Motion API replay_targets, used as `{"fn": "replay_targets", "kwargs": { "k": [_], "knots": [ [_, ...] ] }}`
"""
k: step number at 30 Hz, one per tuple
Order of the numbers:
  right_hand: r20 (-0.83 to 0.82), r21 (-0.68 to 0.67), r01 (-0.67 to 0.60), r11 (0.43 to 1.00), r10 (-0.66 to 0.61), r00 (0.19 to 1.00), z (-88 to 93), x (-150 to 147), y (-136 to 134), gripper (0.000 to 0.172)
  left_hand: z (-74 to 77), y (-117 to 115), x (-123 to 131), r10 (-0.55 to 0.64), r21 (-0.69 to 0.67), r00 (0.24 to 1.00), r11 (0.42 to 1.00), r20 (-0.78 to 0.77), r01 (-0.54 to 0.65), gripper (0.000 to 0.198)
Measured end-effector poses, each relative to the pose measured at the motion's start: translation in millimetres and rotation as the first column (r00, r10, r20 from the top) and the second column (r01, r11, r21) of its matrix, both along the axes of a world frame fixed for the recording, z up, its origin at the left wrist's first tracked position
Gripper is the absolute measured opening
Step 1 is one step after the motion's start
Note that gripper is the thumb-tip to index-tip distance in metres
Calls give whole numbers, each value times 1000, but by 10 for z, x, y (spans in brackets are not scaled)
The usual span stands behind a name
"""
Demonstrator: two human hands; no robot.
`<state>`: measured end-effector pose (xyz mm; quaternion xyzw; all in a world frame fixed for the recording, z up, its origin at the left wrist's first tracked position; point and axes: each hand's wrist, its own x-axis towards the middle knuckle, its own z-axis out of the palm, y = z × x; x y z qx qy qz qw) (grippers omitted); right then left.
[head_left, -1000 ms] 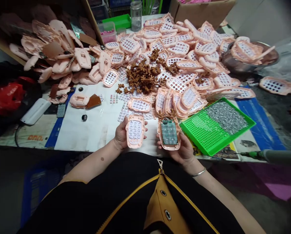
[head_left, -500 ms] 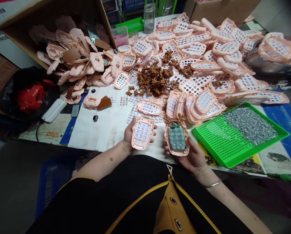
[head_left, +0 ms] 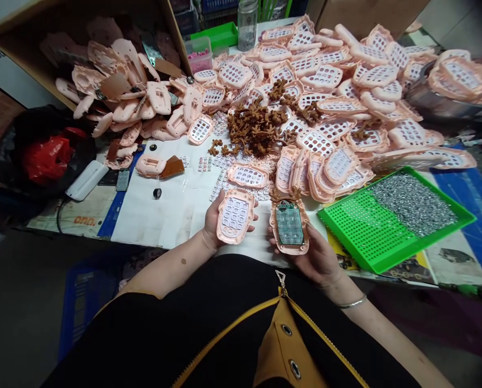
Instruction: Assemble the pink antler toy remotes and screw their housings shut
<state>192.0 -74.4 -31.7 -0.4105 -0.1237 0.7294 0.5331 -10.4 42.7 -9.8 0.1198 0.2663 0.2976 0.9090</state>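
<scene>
Two pink plastic keypad casings are in hand, both held above the table [head_left: 75,229], and the inspection landmark is the green perforated tray [head_left: 346,226].

The left hand [head_left: 212,221] is closed in a loose cradle under the button casing [head_left: 235,215], which lies on the palm with its white rubber keys facing up. The right hand [head_left: 319,261] grasps the circuit-board casing [head_left: 289,226] from below, with the green board and its clear key layer facing up. Neither hand is released.

Both casings have their long axes running roughly front to back, away from the person, and they stand side by side with a narrow gap between them. The circuit-board casing lies just left of the tray, and the right hand is the nearer hand to the tray. The button casing lies farther from the tray, beyond the circuit-board casing.

Room is tight ahead of the hands. A loose flat casing [head_left: 248,175] and a leaning row of casings [head_left: 301,172] sit just beyond the held pair, left of the tray. Wider open room lies farther left of the tray, on the white paper sheet [head_left: 163,210]. A large heap of casings [head_left: 325,91] and brown plastic runners [head_left: 257,129] lie beyond the tray.
</scene>
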Motion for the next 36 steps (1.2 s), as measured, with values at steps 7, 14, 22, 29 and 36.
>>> {"fn": "replay_targets", "kwargs": {
  "k": [7, 14, 22, 29, 36],
  "knots": [
    [10, -50, 2, 999, -1, 1000, 39, -45, 6, 46, 21, 11, 3, 1, 15, 1000, 1000, 13, -1, 60],
    [98, -100, -11, 995, 20, 995, 43, -98, -8, 45, 53, 14, 8, 10, 26, 1000, 1000, 30, -11, 59],
    [473, -75, 2, 997, 34, 880, 37, -73, 2, 46, 75, 36, 33, 32, -1, 999, 1000, -15, -32, 65],
    [862, -36, -36, 999, 49, 505, -12, 70, -33, 61, 146, 80, 148, 37, 47, 999, 998, -7, -37, 69],
    [995, 91, -123, 988, -84, 60, 88, 129, -47, 43, 104, 105, 185, -34, 106, 999, 994, 8, 33, 71]
  ]
}}
